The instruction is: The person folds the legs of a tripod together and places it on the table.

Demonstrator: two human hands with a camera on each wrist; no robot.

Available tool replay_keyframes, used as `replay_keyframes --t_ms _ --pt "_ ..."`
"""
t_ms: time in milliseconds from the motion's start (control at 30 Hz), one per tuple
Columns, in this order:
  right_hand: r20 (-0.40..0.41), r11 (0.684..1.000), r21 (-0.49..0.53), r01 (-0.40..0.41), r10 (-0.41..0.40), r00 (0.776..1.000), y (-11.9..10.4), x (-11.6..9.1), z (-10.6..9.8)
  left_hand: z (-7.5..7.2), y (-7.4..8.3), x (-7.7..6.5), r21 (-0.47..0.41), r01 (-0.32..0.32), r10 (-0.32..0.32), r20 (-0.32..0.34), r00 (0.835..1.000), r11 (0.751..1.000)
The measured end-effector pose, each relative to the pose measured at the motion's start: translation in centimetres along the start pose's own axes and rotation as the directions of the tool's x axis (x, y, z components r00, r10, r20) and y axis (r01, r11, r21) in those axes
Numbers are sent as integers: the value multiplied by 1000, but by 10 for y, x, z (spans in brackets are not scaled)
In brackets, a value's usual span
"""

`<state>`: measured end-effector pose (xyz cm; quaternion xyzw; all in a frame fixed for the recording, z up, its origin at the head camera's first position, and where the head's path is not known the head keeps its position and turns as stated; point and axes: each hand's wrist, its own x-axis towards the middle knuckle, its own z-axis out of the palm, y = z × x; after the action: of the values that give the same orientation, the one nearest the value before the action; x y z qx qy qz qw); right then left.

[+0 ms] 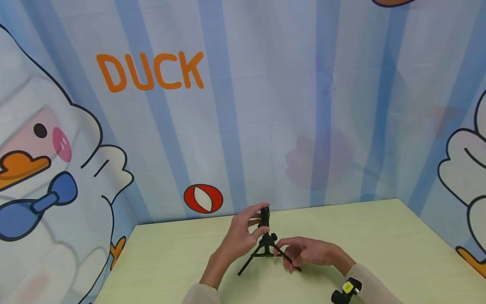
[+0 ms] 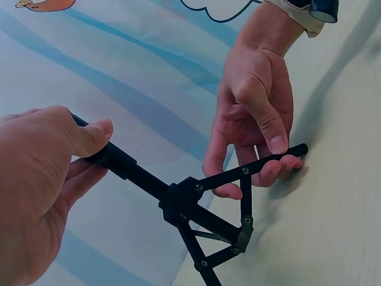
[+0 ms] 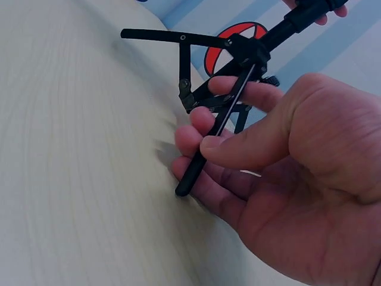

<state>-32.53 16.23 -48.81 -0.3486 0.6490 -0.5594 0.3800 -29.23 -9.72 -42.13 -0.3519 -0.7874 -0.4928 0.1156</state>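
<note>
A small black tripod [image 1: 267,240] with its legs spread is held over the pale table, upright in the head view. My left hand [image 1: 240,234] grips its top column [image 2: 122,164] between thumb and fingers. Lower down, my right hand [image 1: 311,251] pinches one leg [image 3: 220,122], the thumb on one side and the fingers on the other. Another leg [image 3: 152,34] juts out to the left in the right wrist view. Thin braces [image 2: 246,196] join the legs to the centre post. A knob [image 1: 274,236] sticks out beside the hub.
The light wooden table [image 1: 171,253] ends at a hanging cloth backdrop [image 1: 262,105] with blue stripes, duck drawings and orange letters. On the right sleeve [image 1: 373,283] sits a black wrist device [image 1: 343,295] with a yellow patch.
</note>
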Motion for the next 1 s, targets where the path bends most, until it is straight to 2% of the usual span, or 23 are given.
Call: replay_keyframes --t_ms 133,333,700,1000 --pt "-18 999 -9 44 -44 999 4 0 0 1 3 1 13 -11 11 10 1000 1000" --pt "-50 995 -34 93 -95 994 8 0 2 0 5 1 5 7 -8 6 1000 1000" --pt "-75 988 -126 89 -99 992 2 -1 5 -1 4 0 3 11 -11 -3 1000 1000" --pt "-147 969 -224 103 -138 980 5 3 8 0 3 1 19 6 -6 -6 1000 1000"
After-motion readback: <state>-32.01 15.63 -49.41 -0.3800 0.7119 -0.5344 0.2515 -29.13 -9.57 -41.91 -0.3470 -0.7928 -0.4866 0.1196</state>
